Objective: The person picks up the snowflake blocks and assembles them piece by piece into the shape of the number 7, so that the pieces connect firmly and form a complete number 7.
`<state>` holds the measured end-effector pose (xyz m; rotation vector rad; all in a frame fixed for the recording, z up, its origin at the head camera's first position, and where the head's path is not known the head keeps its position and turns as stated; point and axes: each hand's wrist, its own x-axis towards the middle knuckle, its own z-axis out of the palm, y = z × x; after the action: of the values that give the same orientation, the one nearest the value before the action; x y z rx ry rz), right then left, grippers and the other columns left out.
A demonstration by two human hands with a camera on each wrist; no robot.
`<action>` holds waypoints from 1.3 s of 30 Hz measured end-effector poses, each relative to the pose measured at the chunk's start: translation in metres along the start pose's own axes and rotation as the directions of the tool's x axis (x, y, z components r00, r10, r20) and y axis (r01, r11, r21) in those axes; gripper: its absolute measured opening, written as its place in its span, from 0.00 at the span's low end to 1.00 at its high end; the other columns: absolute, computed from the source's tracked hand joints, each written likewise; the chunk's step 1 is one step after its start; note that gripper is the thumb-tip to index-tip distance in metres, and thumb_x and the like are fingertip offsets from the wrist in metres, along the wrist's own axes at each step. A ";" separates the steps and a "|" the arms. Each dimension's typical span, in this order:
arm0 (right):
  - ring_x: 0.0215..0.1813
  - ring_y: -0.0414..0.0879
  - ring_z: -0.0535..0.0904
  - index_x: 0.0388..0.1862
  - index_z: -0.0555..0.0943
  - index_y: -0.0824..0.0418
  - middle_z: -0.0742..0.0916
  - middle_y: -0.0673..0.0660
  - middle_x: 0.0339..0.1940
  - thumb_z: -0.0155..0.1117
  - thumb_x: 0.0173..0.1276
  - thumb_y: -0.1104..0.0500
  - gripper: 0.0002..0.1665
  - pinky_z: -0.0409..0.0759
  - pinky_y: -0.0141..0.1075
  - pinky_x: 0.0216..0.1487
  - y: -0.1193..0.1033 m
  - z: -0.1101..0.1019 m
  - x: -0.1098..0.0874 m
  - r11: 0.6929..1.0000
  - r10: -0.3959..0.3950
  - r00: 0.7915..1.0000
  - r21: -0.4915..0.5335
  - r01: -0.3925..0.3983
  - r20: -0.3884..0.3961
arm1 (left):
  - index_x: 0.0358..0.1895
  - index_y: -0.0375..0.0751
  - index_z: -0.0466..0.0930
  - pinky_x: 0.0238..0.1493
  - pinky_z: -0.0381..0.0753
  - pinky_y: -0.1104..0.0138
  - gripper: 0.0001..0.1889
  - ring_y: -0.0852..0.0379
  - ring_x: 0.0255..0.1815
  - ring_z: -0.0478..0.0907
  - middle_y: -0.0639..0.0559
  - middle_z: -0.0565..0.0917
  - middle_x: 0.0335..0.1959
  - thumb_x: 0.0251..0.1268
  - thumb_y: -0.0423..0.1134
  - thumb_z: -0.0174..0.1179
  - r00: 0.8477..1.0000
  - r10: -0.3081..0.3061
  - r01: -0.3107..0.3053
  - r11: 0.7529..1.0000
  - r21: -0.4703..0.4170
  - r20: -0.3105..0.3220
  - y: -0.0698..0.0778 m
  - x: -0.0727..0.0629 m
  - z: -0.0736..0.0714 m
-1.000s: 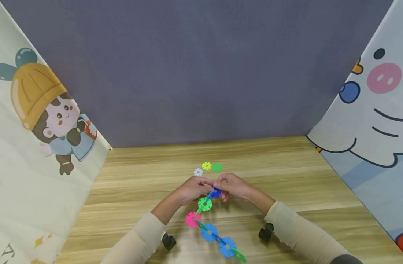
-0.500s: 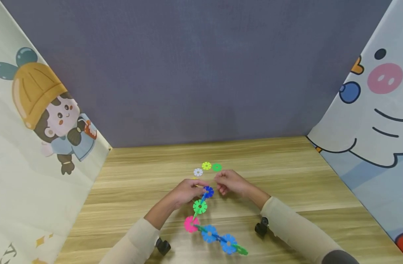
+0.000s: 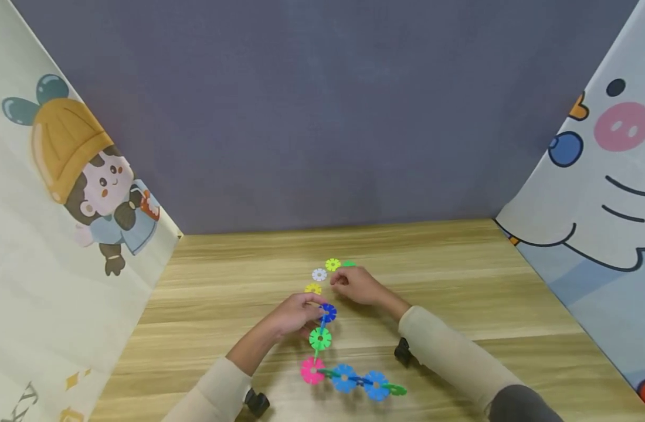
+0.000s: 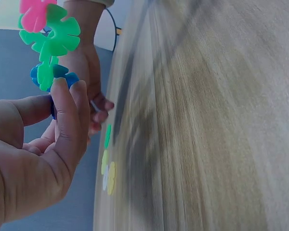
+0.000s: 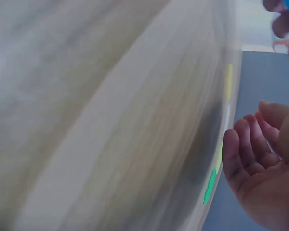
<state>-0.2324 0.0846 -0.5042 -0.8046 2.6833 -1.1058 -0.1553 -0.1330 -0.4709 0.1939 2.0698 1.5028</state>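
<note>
My left hand (image 3: 292,315) pinches a dark blue snowflake disc (image 3: 330,312) between thumb and fingers. That disc ends a chain of slotted plastic discs, which runs through a green disc (image 3: 319,331) and a pink disc (image 3: 310,378), then bends right through blue discs (image 3: 376,393) to a green end. In the left wrist view, a green disc (image 4: 62,38) hangs above the pinching fingertips. My right hand (image 3: 360,286), fingers loosely bent and holding nothing, hovers close to the loose discs; the right wrist view shows its palm (image 5: 267,192) with nothing in it.
Loose discs lie ahead of the hands: a yellow one (image 3: 313,288), a white one (image 3: 319,274), a yellow-green one (image 3: 332,264) and a green one (image 3: 349,264), partly behind the right hand. A grey panel (image 3: 322,117) rises behind the wooden table (image 3: 222,258).
My right hand has left the dark blue disc and moved left toward the loose discs. My left hand has shifted left and slightly nearer with the chain, uncovering the yellow disc.
</note>
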 end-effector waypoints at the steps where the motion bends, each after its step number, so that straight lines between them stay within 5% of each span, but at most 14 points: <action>1: 0.36 0.37 0.79 0.43 0.85 0.59 0.87 0.49 0.33 0.66 0.71 0.61 0.04 0.80 0.30 0.40 -0.001 0.002 0.002 0.999 -0.023 1.000 -0.028 0.023 0.008 | 0.64 0.37 0.77 0.33 0.84 0.63 0.19 0.56 0.35 0.84 0.43 0.90 0.43 0.75 0.38 0.57 1.000 0.000 0.000 1.000 -0.006 0.000 0.000 0.000 0.000; 6: 0.35 0.37 0.80 0.47 0.85 0.60 0.88 0.50 0.33 0.66 0.71 0.61 0.08 0.81 0.30 0.41 -0.006 0.011 0.013 0.986 -0.101 0.994 -0.131 0.107 0.046 | 0.61 0.38 0.77 0.33 0.84 0.63 0.17 0.56 0.36 0.85 0.44 0.90 0.43 0.75 0.38 0.57 1.000 -0.002 0.002 1.000 -0.016 0.001 -0.001 -0.001 0.000; 17: 0.23 0.35 0.70 0.63 0.81 0.58 0.80 0.44 0.22 0.63 0.73 0.57 0.21 0.73 0.30 0.30 -0.008 0.022 0.025 0.970 -0.082 0.992 -0.219 0.102 0.100 | 0.62 0.39 0.77 0.33 0.84 0.63 0.17 0.55 0.37 0.84 0.48 0.88 0.42 0.75 0.39 0.58 1.000 0.000 0.001 1.000 -0.020 0.012 0.000 -0.002 -0.001; 27: 0.21 0.35 0.66 0.65 0.81 0.58 0.75 0.43 0.18 0.64 0.74 0.53 0.23 0.67 0.28 0.26 -0.010 0.027 0.028 0.948 -0.085 0.988 -0.294 0.120 0.129 | 0.61 0.36 0.77 0.32 0.82 0.65 0.17 0.56 0.36 0.83 0.50 0.88 0.40 0.75 0.38 0.57 1.000 0.013 -0.013 1.000 -0.005 0.001 0.000 -0.001 -0.002; 33: 0.24 0.36 0.68 0.61 0.82 0.59 0.77 0.45 0.21 0.68 0.67 0.58 0.24 0.68 0.29 0.28 -0.007 0.029 0.029 0.965 -0.055 0.993 -0.251 0.080 0.104 | 0.49 0.33 0.83 0.33 0.78 0.66 0.12 0.58 0.34 0.80 0.54 0.84 0.34 0.76 0.39 0.57 1.000 0.026 -0.026 0.999 0.021 -0.007 -0.001 0.001 -0.002; 39: 0.30 0.39 0.72 0.42 0.80 0.57 0.79 0.48 0.27 0.71 0.61 0.62 0.11 0.72 0.32 0.33 -0.004 0.025 0.029 0.987 -0.041 0.999 -0.156 0.046 0.034 | 0.33 0.40 0.82 0.33 0.78 0.67 0.13 0.61 0.32 0.79 0.57 0.85 0.30 0.77 0.43 0.57 1.000 0.026 -0.026 0.998 0.057 -0.010 -0.002 0.004 -0.004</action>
<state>-0.2471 0.0518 -0.5169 -0.9012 2.7661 -0.8904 -0.1599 -0.1349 -0.4732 0.2357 2.1276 1.4647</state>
